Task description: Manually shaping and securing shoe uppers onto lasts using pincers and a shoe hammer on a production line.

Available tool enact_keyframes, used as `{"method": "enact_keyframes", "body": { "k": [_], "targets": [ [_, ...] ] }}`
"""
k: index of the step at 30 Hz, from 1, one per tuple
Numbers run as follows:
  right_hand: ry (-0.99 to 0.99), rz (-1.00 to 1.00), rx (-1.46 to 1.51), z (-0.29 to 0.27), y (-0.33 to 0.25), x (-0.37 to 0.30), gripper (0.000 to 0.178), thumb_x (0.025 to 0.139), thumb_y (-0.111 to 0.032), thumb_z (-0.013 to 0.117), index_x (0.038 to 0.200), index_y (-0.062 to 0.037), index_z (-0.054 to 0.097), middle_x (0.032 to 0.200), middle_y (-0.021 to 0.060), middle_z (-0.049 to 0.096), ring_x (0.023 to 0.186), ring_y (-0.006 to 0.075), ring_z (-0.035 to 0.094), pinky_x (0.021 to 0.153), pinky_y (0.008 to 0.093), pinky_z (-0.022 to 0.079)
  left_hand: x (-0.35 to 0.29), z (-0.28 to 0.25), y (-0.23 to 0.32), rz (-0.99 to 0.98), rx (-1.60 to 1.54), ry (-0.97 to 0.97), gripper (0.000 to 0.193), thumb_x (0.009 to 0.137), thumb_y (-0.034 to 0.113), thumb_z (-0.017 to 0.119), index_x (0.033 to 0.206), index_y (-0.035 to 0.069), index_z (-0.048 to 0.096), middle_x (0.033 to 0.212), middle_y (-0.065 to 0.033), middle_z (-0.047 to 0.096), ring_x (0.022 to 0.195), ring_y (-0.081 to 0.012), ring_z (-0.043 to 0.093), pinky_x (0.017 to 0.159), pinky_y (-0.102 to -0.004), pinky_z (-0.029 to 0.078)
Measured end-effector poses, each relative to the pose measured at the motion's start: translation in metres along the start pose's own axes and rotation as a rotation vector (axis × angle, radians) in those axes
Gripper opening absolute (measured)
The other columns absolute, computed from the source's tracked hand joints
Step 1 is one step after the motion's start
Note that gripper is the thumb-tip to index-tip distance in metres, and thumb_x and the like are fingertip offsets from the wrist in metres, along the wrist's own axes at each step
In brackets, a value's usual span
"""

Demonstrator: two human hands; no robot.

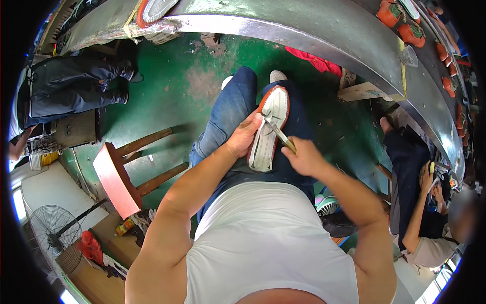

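A shoe (276, 106) lies bottom up across my thighs, its underside whitish and its edge orange-red. My left hand (245, 133) is closed round the shoe's left side, thumb on the white bottom. In my right hand (305, 157) is a narrow metal tool with a yellowish handle (289, 145). The tool's metal end rests on or just over the shoe's underside, near my left thumb. I cannot make out its exact kind.
A metal-topped bench (304, 25) curves along the far side, with several orange shoes (411, 34) at right. Left of me are a wooden stool (119, 180) and a standing fan (54, 238). One person (76, 86) stands at left; another person (412, 202) works at right.
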State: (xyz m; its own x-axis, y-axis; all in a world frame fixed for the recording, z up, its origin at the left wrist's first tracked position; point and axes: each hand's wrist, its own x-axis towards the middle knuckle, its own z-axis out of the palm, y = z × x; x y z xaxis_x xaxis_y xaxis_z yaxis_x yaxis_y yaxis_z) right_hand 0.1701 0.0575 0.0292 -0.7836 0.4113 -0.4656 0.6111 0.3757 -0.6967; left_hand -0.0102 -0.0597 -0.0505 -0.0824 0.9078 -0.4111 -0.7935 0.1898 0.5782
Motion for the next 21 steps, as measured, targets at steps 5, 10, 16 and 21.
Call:
{"method": "enact_keyframes", "body": {
  "k": [5, 10, 16, 21],
  "targets": [
    [-0.288, 0.254, 0.482, -0.021, 0.004, 0.000, 0.029, 0.096, -0.025, 0.063, 0.113, -0.0014, 0.063, 0.088, 0.0117, 0.068, 0.079, 0.0207, 0.067, 0.067, 0.0384, 0.054, 0.004, 0.010, 0.005, 0.008, 0.033, 0.055, 0.065, 0.102, 0.040, 0.056, 0.157, 0.015, 0.032, 0.143, -0.0070, 0.053, 0.127, -0.0206, 0.053, 0.108, -0.0385, 0.044],
    [-0.061, 0.136, 0.381, 0.017, 0.012, 0.006, 0.022, 0.098, -0.023, 0.059, 0.098, -0.0017, 0.064, 0.072, 0.0037, 0.066, 0.066, 0.0146, 0.063, 0.062, 0.0303, 0.050, 0.003, 0.011, 0.006, -0.029, -0.073, 0.105, 0.060, 0.103, 0.037, 0.057, 0.154, 0.014, 0.036, 0.137, -0.0062, 0.057, 0.119, -0.0189, 0.057, 0.100, -0.0370, 0.050],
    [0.214, 0.052, 0.366, 0.057, 0.018, -0.005, 0.022, 0.097, -0.020, 0.060, 0.106, -0.0001, 0.062, 0.076, 0.0099, 0.068, 0.071, 0.0226, 0.069, 0.064, 0.0341, 0.052, 0.008, 0.020, 0.006, -0.009, 0.101, 0.205, 0.057, 0.101, 0.041, 0.059, 0.148, 0.012, 0.046, 0.129, -0.0064, 0.061, 0.112, -0.0181, 0.061, 0.095, -0.0363, 0.052],
    [-0.308, 0.302, 1.333, 0.026, 0.064, -0.017, 0.027, 0.097, -0.019, 0.063, 0.115, 0.0008, 0.060, 0.093, 0.0068, 0.065, 0.078, 0.0144, 0.066, 0.053, 0.0207, 0.047, 0.010, 0.025, 0.008, -0.038, 0.163, 0.223, 0.052, 0.099, 0.031, 0.063, 0.144, 0.007, 0.050, 0.122, -0.0080, 0.065, 0.106, -0.0177, 0.063, 0.094, -0.0353, 0.052]
  ]
}}
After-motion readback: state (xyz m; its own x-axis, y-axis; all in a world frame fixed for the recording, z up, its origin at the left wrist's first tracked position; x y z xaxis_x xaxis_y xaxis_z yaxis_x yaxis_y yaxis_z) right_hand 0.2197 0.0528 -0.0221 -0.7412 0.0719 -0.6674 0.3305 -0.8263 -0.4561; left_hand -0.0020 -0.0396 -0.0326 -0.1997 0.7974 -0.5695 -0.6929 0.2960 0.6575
